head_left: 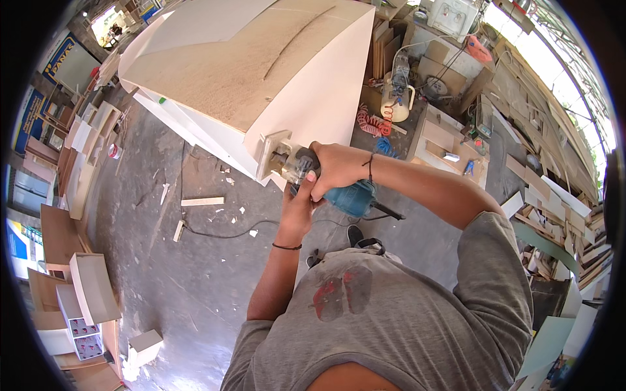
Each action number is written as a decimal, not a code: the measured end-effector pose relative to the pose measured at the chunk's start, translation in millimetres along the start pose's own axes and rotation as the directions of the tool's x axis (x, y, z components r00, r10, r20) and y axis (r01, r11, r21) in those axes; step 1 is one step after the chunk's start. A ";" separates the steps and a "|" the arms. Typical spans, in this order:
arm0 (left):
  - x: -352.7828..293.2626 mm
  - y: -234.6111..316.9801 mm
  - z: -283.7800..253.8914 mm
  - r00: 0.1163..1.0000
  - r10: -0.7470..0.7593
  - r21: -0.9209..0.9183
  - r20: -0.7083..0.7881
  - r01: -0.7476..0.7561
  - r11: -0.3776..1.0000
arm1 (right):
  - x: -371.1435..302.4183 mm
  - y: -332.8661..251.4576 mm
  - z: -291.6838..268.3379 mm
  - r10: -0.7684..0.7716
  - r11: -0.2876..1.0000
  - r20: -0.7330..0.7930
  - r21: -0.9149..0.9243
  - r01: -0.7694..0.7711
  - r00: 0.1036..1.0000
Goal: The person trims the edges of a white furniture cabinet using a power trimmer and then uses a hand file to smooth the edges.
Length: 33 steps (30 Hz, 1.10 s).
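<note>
A teal trim router (pixel 353 198) with a clear base is held in both hands at the near corner of a large box-like piece. My right hand (pixel 336 168) wraps over its dark upper body. My left hand (pixel 298 205) grips it from below and the left, fingers partly hidden. The router's flat base plate (pixel 267 156) is against or very close to the white side panel (pixel 319 85); contact cannot be made out for sure. The piece's brown top board (pixel 208 78) carries sawdust and a dark curved line, with a white sheet (pixel 202 29) lying over its far part.
A black cord (pixel 225 236) runs across the grey floor below the piece, near a wood strip (pixel 203 201) and scattered scraps. At right stand an air compressor (pixel 395 98) with a coiled red hose (pixel 373 122) and a low wooden table (pixel 450 146). Boards (pixel 96 287) are stacked at left.
</note>
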<state>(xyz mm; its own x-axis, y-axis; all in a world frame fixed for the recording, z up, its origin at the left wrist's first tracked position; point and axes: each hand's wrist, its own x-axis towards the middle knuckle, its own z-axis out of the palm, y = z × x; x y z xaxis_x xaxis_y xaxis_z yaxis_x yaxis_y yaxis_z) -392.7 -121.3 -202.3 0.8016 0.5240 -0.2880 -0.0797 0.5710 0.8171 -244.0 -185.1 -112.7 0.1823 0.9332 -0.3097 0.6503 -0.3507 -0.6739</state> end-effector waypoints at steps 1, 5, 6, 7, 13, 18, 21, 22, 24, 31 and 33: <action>0.2 -0.4 -1.3 1.000 0.000 -0.004 0.011 0.000 1.000 | 1.3 1.9 1.8 -0.006 1.000 0.001 0.011 0.006 1.000; 1.2 -5.7 -13.5 1.000 -0.010 0.037 0.014 0.009 0.999 | 5.6 2.5 8.2 0.017 0.999 0.021 0.035 -0.018 1.000; 0.5 -6.5 -17.0 1.000 -0.014 0.061 0.003 0.014 0.998 | 7.5 4.6 10.9 0.011 0.999 0.009 0.036 -0.011 1.000; -0.8 -5.8 -17.0 1.000 -0.017 0.065 -0.006 0.018 0.998 | 8.8 8.5 13.2 0.004 0.999 -0.004 0.035 -0.004 1.000; -13.8 2.8 -45.8 0.998 0.040 0.165 -0.039 -0.033 0.986 | 10.2 14.8 15.9 0.033 0.999 0.000 -0.009 -0.033 0.999; 0.5 10.5 -69.8 0.700 0.632 0.741 -0.332 -0.221 0.634 | 9.6 16.0 19.8 0.026 0.999 -0.004 -0.019 -0.026 1.000; 4.3 15.9 -67.1 0.614 0.743 0.837 -0.267 -0.235 0.494 | 11.7 14.7 20.2 0.011 1.000 0.002 -0.029 -0.011 1.000; 7.3 15.3 -65.8 0.605 0.756 0.839 -0.250 -0.255 0.481 | 10.8 16.5 20.8 0.013 0.999 -0.002 -0.030 -0.013 1.000; 8.9 14.3 -66.1 0.617 0.740 0.841 -0.268 -0.224 0.492 | 10.2 18.0 20.4 0.019 0.999 -0.005 -0.029 -0.019 1.000; 8.5 10.7 -69.6 0.640 0.707 0.851 -0.300 -0.156 0.502 | 11.7 22.5 26.5 0.036 0.999 0.014 -0.034 -0.035 0.999; 10.4 7.2 -73.9 0.627 0.723 0.863 -0.291 -0.154 0.481 | 12.7 24.1 28.8 0.046 0.999 0.027 -0.018 -0.046 0.999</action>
<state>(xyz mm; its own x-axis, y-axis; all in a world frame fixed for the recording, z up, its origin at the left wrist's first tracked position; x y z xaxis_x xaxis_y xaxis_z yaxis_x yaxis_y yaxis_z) -428.7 -65.1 -236.4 0.2719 0.9252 0.2646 0.3500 -0.3512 0.8684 -247.3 -184.0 -152.2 0.1924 0.9135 -0.3584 0.6540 -0.3917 -0.6472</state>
